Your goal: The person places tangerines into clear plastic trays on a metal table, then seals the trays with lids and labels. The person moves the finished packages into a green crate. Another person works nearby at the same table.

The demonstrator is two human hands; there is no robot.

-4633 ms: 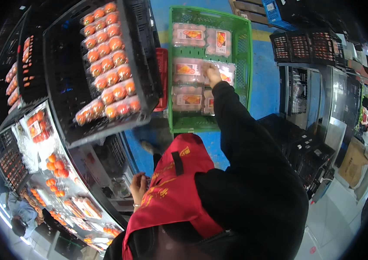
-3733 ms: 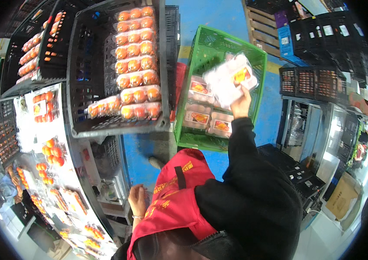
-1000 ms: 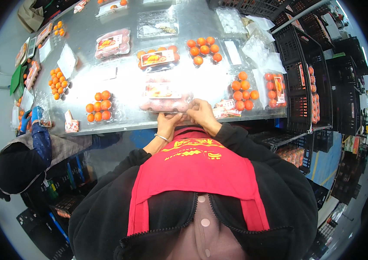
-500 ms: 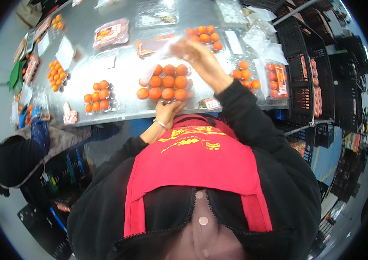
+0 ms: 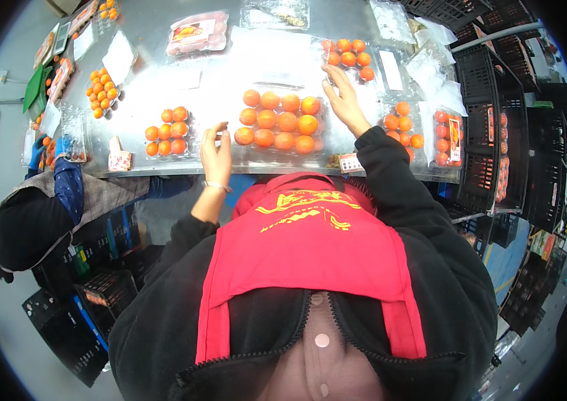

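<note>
In front of me on the metal table lies a clear plastic tray filled with rows of round orange fruits. To its left, my left hand is raised with fingers loosely bent and apart, holding nothing. On the tray's other side, my right hand is stretched out, its fingertips near a smaller pack of orange fruits at the back. That hand appears to hold nothing either. A whitish sheet lies flat just behind the tray.
More orange fruits sit left, others right. A labelled pack stands behind. Black crates border the right side. A co-worker in dark headwear and blue gloves works at far left. A small box lies by the front edge.
My left hand has let go of the tray's front and moved left. My right hand has come down to the tray's right side, and the whitish sheet lies flat behind the tray.
</note>
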